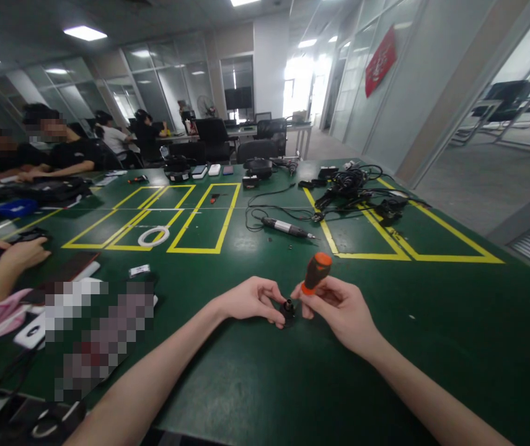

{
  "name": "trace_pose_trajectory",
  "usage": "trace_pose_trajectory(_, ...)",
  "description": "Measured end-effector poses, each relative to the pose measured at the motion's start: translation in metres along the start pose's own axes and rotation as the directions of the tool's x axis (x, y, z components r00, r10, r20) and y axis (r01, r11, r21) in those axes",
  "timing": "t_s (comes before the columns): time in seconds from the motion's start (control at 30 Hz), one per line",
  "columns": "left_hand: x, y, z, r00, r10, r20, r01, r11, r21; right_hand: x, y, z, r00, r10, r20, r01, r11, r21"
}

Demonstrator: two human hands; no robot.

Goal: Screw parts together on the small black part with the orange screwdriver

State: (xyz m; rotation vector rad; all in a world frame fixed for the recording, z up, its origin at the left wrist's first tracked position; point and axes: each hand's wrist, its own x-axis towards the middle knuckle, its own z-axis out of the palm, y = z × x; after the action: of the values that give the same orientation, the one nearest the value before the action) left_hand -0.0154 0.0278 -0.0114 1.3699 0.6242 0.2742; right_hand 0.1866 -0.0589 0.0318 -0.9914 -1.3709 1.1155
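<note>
My right hand [341, 310] is closed round a screwdriver with an orange and black handle [315, 271], held upright with its tip down on a small black part [288, 308]. My left hand [253, 299] pinches that small black part from the left and steadies it on the green table [255, 371]. Both hands meet near the table's middle front. The screwdriver's shaft is hidden behind my fingers.
An electric screwdriver [286, 228] with its cable lies further back. A tangle of black cables [357, 186] sits at the back right. A white ring [153, 236] lies inside yellow taped boxes. Another person's hands [11, 255] work at the left; more people sit at the far left.
</note>
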Motion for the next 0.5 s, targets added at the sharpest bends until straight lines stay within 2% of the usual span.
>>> trace_pose_trajectory(0.33, 0.0014, 0.0006, -0.0037, 0.998, -0.012, 0.054, 0.015, 0.998, -0.061, -0.0032, 0.0062, 0.0017, 1.0, -0.015, 0.001, 0.015, 0.999, 0.044)
trace_pose_trajectory(0.5, -0.0012, 0.002, -0.0069, 0.996, 0.022, 0.092, -0.017, 0.999, -0.048, -0.0024, 0.0032, -0.0002, 1.0, -0.014, -0.001, 0.014, 0.998, -0.06)
